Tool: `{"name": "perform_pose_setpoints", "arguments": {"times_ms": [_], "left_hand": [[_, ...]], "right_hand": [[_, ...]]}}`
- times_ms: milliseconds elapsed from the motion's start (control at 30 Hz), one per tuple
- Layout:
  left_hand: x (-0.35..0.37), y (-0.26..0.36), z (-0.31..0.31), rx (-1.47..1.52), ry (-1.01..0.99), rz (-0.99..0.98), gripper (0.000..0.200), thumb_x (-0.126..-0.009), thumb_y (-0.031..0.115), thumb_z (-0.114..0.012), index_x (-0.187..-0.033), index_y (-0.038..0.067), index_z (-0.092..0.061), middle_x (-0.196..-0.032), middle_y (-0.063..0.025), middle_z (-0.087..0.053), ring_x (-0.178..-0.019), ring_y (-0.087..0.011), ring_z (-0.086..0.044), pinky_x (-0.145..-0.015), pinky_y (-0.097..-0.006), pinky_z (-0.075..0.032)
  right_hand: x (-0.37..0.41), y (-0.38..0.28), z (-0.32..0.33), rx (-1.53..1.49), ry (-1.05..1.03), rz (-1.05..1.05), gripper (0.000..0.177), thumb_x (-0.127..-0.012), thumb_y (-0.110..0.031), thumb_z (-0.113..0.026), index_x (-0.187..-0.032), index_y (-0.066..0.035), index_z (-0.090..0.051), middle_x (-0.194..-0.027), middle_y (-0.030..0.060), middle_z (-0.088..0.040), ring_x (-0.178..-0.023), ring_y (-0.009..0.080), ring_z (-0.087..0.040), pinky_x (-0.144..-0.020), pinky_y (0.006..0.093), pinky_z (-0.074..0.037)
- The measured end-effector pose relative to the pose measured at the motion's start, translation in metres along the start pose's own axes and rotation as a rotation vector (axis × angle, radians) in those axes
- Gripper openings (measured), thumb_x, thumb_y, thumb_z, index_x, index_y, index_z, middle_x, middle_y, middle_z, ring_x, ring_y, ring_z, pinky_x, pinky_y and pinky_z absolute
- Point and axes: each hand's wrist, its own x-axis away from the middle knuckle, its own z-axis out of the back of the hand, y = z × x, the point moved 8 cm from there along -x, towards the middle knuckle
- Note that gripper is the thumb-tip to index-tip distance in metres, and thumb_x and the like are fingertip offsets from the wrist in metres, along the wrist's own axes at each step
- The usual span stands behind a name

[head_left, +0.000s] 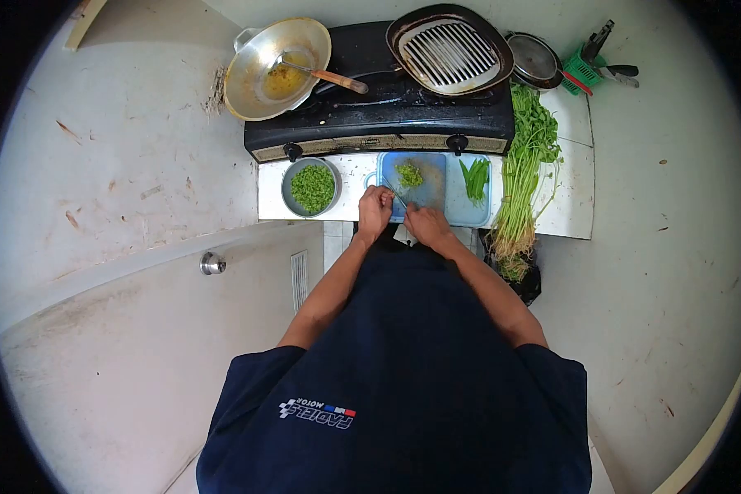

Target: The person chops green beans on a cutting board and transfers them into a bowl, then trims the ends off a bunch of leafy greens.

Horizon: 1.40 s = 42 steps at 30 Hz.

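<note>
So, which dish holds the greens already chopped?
Find the black gas stove at the top. On the white counter before it, left of the blue plastic cutting board, sits a round grey metal bowl. Unlike the flat board, it is brimful of finely chopped greens.

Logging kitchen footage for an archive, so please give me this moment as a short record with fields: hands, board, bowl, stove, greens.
left hand: at cutting board's near edge; grip unclear
right hand: beside it, at the same edge
cutting board: blue, bearing chopped pile and cut stems
bowl: left of board, full of chopped greens
stove: wok with spoon; grill pan
leafy bunch: right of board
</note>
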Motion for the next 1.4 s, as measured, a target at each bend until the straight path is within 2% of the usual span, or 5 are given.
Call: {"name": "perform_pose_setpoints", "arguments": {"times_ms": [133, 233, 500, 900, 1400], "left_hand": [[-0.001, 0.001, 0.001, -0.017, -0.003, 0.028, 0.003, -0.088, -0.003, -0.068, -0.09, -0.003, -0.07, -0.085, -0.0161, -0.064, -0.069, -0.0267, -0.068, -0.065, -0.0366, -0.055], [-0.001, 0.001, 0.0, -0.025, -0.003, 0.003, 0.004, -0.087, -0.004, -0.068, -0.09, -0.004, -0.07, -0.085, -0.0164, -0.064, -0.07, -0.027, -0.067, -0.065, -0.0371, -0.055], [0.001, 0.001, 0.001, -0.011, 0.002, -0.011, 0.01, -0.082, -0.007, -0.064, -0.09, -0.004, -0.068, -0.083, -0.0167, -0.061, -0.067, -0.0287, -0.062, -0.064, -0.0369, -0.053], [0.001, -0.002, -0.002, 0.003, -0.017, 0.042, 0.005, -0.088, -0.002, -0.064, -0.09, -0.002, -0.068, -0.084, -0.0171, -0.061, -0.07, -0.0301, -0.064, -0.066, -0.0392, -0.054], [0.0, -0.002, 0.0, -0.042, 0.002, -0.026, 0.006, -0.087, -0.003, -0.063, -0.089, -0.002, -0.069, -0.082, -0.0171, -0.06, -0.067, -0.0302, -0.063, -0.063, -0.0397, -0.052]], "right_hand": [[0.011, 0.004, -0.002, -0.03, -0.042, 0.011, 0.033, -0.1, -0.025, -0.053, -0.11, 0.005, -0.061, -0.083, 0.028, -0.072, -0.082, 0.0439, -0.073, -0.074, 0.0535, -0.058], [0.003, 0.0, -0.002, -0.024, 0.012, 0.022, 0.027, -0.098, -0.022, -0.052, -0.103, 0.002, -0.063, -0.084, 0.0266, -0.073, -0.08, 0.0411, -0.074, -0.073, 0.0529, -0.058], [0.0, 0.001, 0.001, -0.024, 0.014, 0.011, 0.027, -0.098, -0.021, -0.052, -0.103, 0.003, -0.062, -0.082, 0.027, -0.072, -0.077, 0.0429, -0.073, -0.072, 0.0528, -0.059], [0.006, 0.001, 0.007, -0.069, -0.001, -0.035, 0.028, -0.099, -0.024, -0.054, -0.1, 0.003, -0.062, -0.083, 0.0264, -0.072, -0.08, 0.0428, -0.073, -0.074, 0.0526, -0.058], [0.005, -0.003, -0.001, -0.012, 0.01, 0.018, 0.03, -0.101, -0.025, -0.05, -0.103, 0.002, -0.062, -0.081, 0.0254, -0.072, -0.079, 0.0415, -0.074, -0.07, 0.0518, -0.058]]}}
